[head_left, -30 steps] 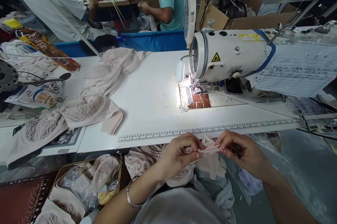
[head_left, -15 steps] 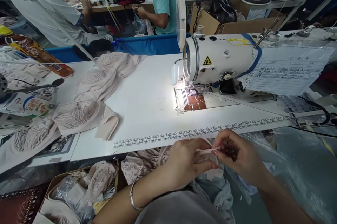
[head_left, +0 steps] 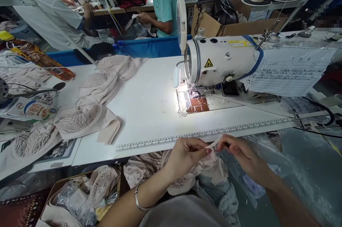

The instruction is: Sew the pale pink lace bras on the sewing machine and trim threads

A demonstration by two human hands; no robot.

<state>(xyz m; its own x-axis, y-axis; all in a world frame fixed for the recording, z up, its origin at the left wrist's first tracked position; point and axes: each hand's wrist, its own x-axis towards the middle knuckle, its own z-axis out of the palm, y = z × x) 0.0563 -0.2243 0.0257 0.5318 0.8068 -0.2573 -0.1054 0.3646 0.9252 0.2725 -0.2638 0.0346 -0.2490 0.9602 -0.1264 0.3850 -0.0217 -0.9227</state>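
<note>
My left hand (head_left: pixel 187 156) pinches a narrow pale pink strap (head_left: pixel 213 144) between thumb and fingers, just off the table's front edge. At the strap's upper end are the curled fingers of my right hand (head_left: pixel 239 152); its palm is turned away and hidden. Below both hands, a pale pink lace bra (head_left: pixel 184 182) hangs over my lap, partly covered by my left forearm. The white sewing machine (head_left: pixel 221 59) stands beyond my hands, its lamp lighting the needle area. A printed ruler strip (head_left: pixel 171 140) runs along the table's front edge.
More pale lace bras (head_left: pixel 80 118) lie linked on the left of the table (head_left: pixel 144 102), near a drink bottle (head_left: pixel 40 58) and a white carton (head_left: pixel 34 109). A box of lace pieces and plastic (head_left: pixel 57 184) stands below. Co-workers sit beyond the blue cloth (head_left: pixel 152 47).
My left hand has turned, showing its thumb on the strap. My right hand has rolled over, hiding the dark reddish bits seen in its palm before. More of the bra in my lap shows.
</note>
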